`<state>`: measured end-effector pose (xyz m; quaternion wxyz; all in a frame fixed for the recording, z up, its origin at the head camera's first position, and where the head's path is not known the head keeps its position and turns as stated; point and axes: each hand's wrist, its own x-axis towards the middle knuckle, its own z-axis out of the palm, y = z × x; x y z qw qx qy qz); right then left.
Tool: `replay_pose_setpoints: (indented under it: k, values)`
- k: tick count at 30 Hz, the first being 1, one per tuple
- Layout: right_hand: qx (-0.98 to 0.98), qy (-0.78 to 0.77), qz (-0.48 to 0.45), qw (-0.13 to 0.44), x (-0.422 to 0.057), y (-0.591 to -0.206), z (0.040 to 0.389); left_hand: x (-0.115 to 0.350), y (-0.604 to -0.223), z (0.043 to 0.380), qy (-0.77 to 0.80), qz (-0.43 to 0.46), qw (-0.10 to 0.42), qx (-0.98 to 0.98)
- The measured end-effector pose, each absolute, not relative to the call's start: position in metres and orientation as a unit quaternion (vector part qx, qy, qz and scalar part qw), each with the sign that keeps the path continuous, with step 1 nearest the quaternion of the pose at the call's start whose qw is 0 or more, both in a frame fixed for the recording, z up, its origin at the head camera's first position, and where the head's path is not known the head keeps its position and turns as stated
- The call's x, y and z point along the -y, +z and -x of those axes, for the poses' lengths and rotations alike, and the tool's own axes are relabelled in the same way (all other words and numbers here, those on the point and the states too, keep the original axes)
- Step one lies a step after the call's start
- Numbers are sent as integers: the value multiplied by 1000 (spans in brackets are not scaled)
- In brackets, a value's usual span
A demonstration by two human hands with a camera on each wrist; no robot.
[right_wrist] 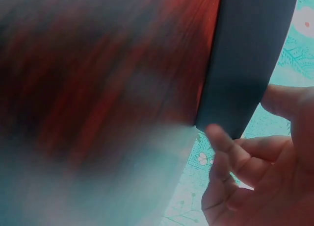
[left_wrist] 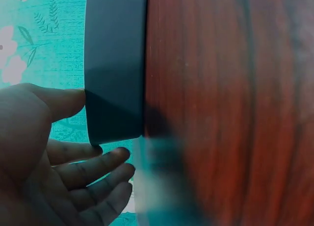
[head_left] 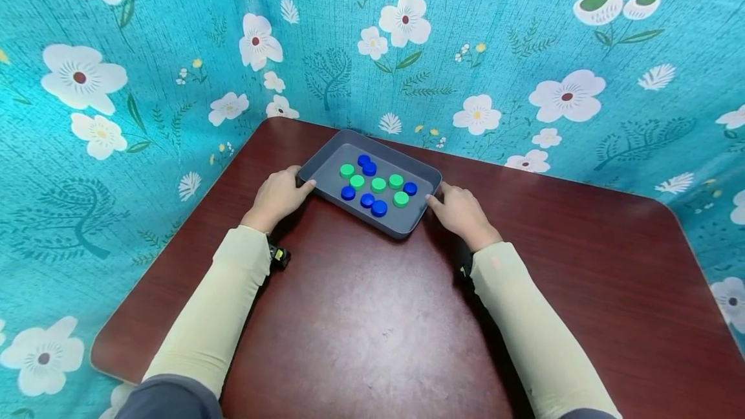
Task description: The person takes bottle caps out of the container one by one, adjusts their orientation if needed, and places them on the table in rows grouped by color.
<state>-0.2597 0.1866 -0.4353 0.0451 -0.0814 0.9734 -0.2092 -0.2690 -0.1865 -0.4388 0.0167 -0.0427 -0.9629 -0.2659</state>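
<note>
A dark grey rectangular tray sits at an angle near the back of the table. Inside lie several blue and green round bottle caps, among them a green cap and a blue cap. My left hand grips the tray's left end, thumb over the rim. At the opposite end my right hand holds it the same way. In the left wrist view, that hand pinches a corner of the tray wall. The right wrist view shows the other hand at the tray's side.
The reddish-brown wooden table has a glossy top with rounded corners. A turquoise flowered curtain hangs along its back and left edges. Black wrist cameras, one of them a left wrist camera, sit beneath the wrists.
</note>
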Motion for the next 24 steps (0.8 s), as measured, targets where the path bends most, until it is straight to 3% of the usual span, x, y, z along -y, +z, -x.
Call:
replay_pose_setpoints:
  k: [6, 24]
  values:
    - [-967, -239, 70, 48, -194, -435, 254, 180, -439, 270, -314, 47, 0, 948]
    - [-968, -214, 80, 101, -221, -423, 241, 161, -431, 263, -385, 59, -147, 909]
